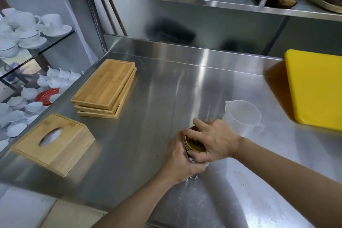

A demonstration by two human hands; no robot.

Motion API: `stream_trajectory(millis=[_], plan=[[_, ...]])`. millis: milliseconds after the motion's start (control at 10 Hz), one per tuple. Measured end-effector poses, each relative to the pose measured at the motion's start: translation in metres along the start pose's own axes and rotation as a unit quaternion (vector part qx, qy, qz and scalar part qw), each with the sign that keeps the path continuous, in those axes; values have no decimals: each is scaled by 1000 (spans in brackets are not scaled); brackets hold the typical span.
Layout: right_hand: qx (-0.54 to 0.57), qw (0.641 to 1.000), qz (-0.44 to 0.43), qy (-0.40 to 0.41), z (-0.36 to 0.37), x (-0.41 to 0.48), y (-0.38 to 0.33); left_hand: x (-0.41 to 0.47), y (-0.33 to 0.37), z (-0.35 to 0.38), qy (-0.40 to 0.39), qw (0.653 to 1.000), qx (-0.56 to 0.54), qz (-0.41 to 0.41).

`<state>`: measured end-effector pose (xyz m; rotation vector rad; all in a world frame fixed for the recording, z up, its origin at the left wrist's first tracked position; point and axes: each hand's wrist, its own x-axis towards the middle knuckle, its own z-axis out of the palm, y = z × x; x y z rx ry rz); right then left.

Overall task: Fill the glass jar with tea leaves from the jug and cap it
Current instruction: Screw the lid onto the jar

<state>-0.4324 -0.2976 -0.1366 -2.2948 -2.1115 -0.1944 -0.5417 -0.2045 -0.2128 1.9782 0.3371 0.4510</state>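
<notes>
both hands meet at the near middle of the steel desk [166,83], around the glass jar [192,160]. the left hand [182,161] wraps the side of the jar from the left, its fingers clenched around the glass, so only a small part of the jar shows between the hands. the right hand [212,142] lies on top, its fingers grasping the round wooden lid [193,143] that sits on the mouth of the jar. the clear plastic jug [242,114] stands just behind the right hand, a little to the right, and looks empty. some dark crumbs lie on the desk around the jar. a stack of wooden trays [106,88] lies far left, a wooden tissue box [55,140] is near left, and a yellow board [316,87] is at the right edge.
</notes>
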Motion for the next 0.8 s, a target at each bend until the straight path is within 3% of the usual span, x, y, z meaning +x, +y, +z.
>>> stream_trajectory(millis=[200,300,400,600,700,800], plan=[[-14,992,120,30,5,3,-19,-16,15,21,134,977,163,10],[-27,981,189,40,5,4,-29,-15,18,28,141,965,220,-7],[-34,972,228,39,4,4,-35,-16,18,28,139,964,224,-31],[-34,969,245,28,6,0,-37,-19,20,23,126,960,249,-3],[-31,972,232,12,0,-4,-37,-22,23,18,81,980,169,-59],[-8,976,216,7,-14,-12,-25,-25,28,2,96,985,143,-31]])
